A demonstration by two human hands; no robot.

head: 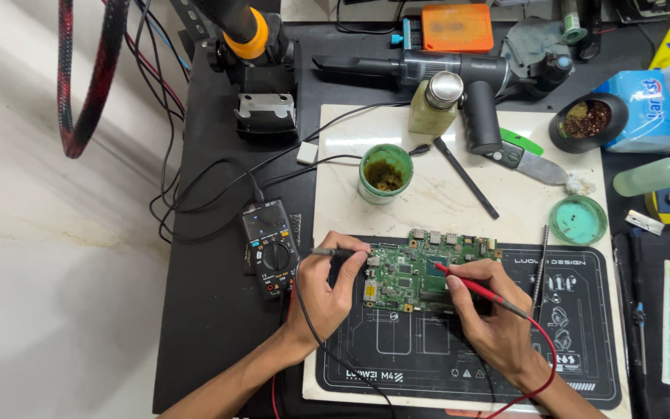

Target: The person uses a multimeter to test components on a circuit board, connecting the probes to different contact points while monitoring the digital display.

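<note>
We see a green circuit board (420, 271) lying on the black work mat (583, 349) (itself on a pale slab). The left hand (327, 283) pinches a black probe (335, 252) at the board's left edge; the right hand (490, 310) pinches a red probe (467, 285) touching its middle. A multimeter (271, 247) sits just left of the mat.

A green circuit board (420, 268) with small shiny metal parts lies on a matt black rubber-like mat (583, 341). Behind the mat, pale polished stone slab (436, 194). Left of it, a matt black plastic multimeter (271, 247).
</note>
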